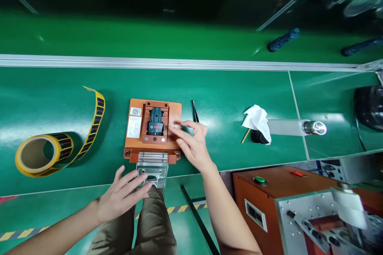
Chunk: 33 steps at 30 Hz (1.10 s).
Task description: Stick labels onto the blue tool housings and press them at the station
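A dark blue battery-like part (156,121) with a Bosch label lies in the recess of an orange fixture (133,142). Hinged at the fixture's near edge, a clear plastic flap (161,170) hangs folded down toward me. My left hand (127,193) has its fingers spread at the flap, nothing gripped in them. With fingers stretched out, my right hand (193,143) rests its fingertips on the fixture's right side, just beside the dark blue part. Black tweezers (195,110) lie behind my right hand.
On the left stands a roll of yellow-edged Bosch labels (37,153), its strip curling upward. Rightward lie a white cloth (256,119) and a pale bottle (285,127) with a metal cap. An orange machine (254,183) with a green button stands lower right.
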Available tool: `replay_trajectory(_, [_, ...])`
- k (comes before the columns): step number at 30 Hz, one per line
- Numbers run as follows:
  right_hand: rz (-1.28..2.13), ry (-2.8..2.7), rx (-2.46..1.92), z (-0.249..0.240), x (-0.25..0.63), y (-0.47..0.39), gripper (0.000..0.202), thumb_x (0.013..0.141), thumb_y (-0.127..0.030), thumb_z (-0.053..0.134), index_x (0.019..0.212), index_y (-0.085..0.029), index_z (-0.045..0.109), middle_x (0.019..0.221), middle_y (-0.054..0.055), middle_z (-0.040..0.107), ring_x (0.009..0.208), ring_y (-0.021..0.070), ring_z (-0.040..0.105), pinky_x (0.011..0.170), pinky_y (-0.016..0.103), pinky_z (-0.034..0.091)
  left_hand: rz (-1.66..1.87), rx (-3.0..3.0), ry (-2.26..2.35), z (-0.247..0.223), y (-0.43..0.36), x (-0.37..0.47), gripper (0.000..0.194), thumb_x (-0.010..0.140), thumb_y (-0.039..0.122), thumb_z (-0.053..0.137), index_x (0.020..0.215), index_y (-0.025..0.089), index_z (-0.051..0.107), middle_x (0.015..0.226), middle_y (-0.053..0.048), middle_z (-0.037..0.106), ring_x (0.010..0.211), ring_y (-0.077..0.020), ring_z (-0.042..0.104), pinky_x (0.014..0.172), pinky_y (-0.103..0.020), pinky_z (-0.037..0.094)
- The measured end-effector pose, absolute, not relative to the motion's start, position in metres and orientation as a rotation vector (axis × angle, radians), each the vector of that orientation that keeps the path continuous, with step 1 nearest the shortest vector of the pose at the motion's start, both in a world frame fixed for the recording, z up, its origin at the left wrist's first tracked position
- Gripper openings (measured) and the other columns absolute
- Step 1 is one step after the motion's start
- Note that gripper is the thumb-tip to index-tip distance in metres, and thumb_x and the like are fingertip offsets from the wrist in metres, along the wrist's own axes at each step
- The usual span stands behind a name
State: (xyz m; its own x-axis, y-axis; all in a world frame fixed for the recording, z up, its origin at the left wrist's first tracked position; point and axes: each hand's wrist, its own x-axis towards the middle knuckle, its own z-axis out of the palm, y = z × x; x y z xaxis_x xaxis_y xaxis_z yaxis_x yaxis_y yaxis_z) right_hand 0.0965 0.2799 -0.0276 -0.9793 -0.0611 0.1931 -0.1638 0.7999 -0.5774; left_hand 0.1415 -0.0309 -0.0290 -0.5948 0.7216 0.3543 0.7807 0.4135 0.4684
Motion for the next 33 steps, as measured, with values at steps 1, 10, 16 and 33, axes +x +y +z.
replay_trajectory(1, [1.015, -2.815, 0.308, -0.025, 0.093, 0.275, 0.038, 0.104, -0.042, 0.04, 0.133, -0.036, 0.064, 0.128, 0.009, 0.046, 0.125, 0.0281, 0.043, 0.105, 0.05, 0.037, -0.941, -1.276, -2.541, -0.032, -0.03, 0.139, 0.061, 0.084, 0.023, 0.077, 0.142, 0.028, 0.056, 0.118, -0.006, 0.074, 0.142, -0.0223, 0.043, 0.127, -0.052, 0.017])
replay_trajectory(10, [1.185, -2.837, 0.546, -0.041, 0.072, 0.263, 0.04, 0.102, -0.048, 0.038, 0.135, -0.042, 0.061, 0.133, 0.008, 0.041, 0.127, 0.0293, 0.035, 0.111, 0.054, 0.036, -0.87, -1.263, -2.623, -0.052, -0.029, 0.092, 0.077, 0.097, 0.037, 0.055, 0.162, 0.023, 0.016, 0.166, -0.014, 0.021, 0.154, -0.0329, 0.019, 0.122, -0.065, 0.008])
replay_trajectory(16, [1.17, -2.85, 0.566, -0.042, 0.063, 0.266, 0.036, 0.101, -0.043, 0.045, 0.133, -0.046, 0.062, 0.135, 0.007, 0.039, 0.127, 0.0293, 0.034, 0.111, 0.055, 0.037, -0.905, -1.281, -2.652, -0.055, -0.028, 0.091, 0.081, 0.094, 0.036, 0.056, 0.162, 0.027, 0.013, 0.167, -0.013, 0.018, 0.153, -0.035, 0.02, 0.121, -0.066, 0.01])
replay_trajectory(33, [1.202, -2.789, 0.381, -0.018, 0.063, 0.242, 0.029, 0.098, -0.039, 0.055, 0.123, -0.039, 0.07, 0.128, 0.007, 0.047, 0.125, 0.028, 0.039, 0.111, 0.052, 0.039, -0.94, -1.274, -2.658, -0.055, -0.03, 0.089, 0.081, 0.092, 0.033, 0.059, 0.161, 0.03, 0.016, 0.168, -0.011, 0.02, 0.152, -0.0385, 0.022, 0.119, -0.067, 0.014])
